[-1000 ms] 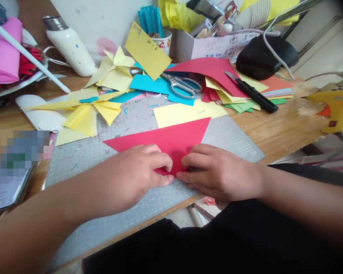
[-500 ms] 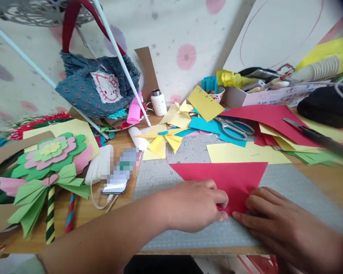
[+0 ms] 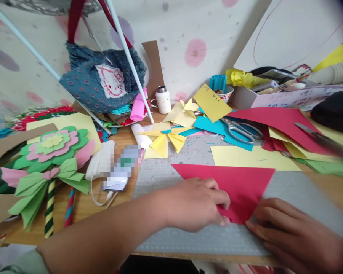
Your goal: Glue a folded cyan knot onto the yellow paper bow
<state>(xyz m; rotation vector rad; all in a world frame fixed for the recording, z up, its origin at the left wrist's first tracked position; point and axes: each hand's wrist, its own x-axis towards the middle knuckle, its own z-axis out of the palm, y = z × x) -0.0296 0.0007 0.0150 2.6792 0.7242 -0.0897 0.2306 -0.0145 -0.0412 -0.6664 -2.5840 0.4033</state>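
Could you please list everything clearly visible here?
Wooden table: one, brown, underneath
Gridded mat: one, grey, on table
Angular paper sheet: one, red, on mat
Metal scissors: one, grey, behind angular sheet
Slim cutter knife: one, black, right
Folded paper pieces: several, yellow and green, centre and left
Rectangular phone: one, pale, left
Capped bottle: one, white, far side
Cloth handbag: one, blue, upper left
Layered paper flower: one, multicoloured, left
Striped sticks: two, multicoloured, below flower
Round cup: one, mostly white, far side
Open box: one, pale, far right
Rolled bundle: one, pink, near handbag
Loose paper sheets: several, mixed colours, around scissors
Left hand: one, bare, on angular sheet
Right hand: one, bare, at angular sheet's edge
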